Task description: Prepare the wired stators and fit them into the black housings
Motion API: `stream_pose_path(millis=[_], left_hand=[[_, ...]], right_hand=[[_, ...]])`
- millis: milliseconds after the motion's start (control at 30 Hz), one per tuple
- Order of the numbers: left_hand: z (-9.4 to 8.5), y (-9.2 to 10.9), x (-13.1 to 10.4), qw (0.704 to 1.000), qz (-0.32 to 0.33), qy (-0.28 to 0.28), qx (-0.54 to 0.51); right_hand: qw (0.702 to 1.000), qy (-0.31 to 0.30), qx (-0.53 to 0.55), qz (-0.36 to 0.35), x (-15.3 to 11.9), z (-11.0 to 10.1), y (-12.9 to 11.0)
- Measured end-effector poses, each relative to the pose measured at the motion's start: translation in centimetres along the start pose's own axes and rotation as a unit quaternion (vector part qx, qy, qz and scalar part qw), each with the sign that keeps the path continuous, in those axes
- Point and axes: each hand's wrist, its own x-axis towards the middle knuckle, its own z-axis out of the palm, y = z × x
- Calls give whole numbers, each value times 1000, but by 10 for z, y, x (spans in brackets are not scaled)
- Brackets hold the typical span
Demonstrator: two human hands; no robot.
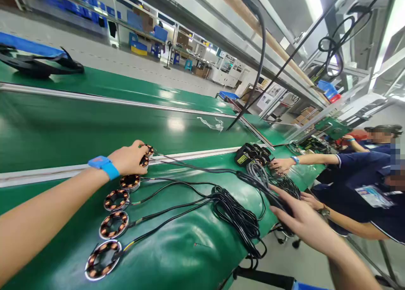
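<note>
My left hand, with a blue band at the wrist, is closed around two ring-shaped motor stators with copper windings. Thin dark cables run from them across the mat to my right hand, whose fingers are wrapped on a bundle of black cables. The right hand is partly smeared by motion. Below my left hand, several more stators lie in a row, the nearest one with yellow wire at its side. Their leads join a coiled heap of black cable on the green mat.
Black cylindrical housings stand beyond the cables. A co-worker's hand reaches in at the right near another cable pile. White rails cross the green table. A black cable hangs overhead.
</note>
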Motion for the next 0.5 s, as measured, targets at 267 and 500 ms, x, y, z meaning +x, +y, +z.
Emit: stream_pose_path(millis=[267, 500], left_hand=[[18, -8, -28, 997, 9, -23, -78], [36, -34, -28, 956, 86, 21, -280]], right_hand=[[987, -34, -150, -35, 30, 144, 42], [983, -17, -155, -93, 27, 154, 53]])
